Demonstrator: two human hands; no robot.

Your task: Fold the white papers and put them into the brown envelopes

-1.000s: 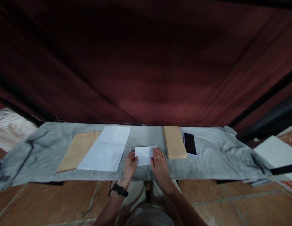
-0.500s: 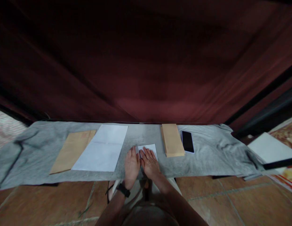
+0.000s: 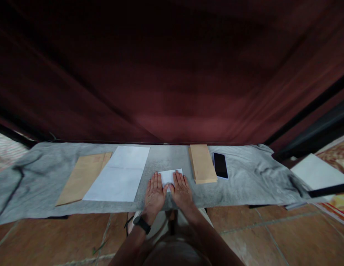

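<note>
Both hands flat on the folded white paper, which lies on the grey cloth over the table, centre front. I see the left hand with its grip spread, fingers extended, pressing the paper's left part. Right hand likewise, grip spread, palm down on the right part. Black wristband on left wrist. Unfolded white sheet and brown envelope lie left; stack of brown envelopes and black phone lie right.

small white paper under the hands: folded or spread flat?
Folded. The small white paper is far smaller than the full sheet beside it; left hand and right hand press it flat.
</note>
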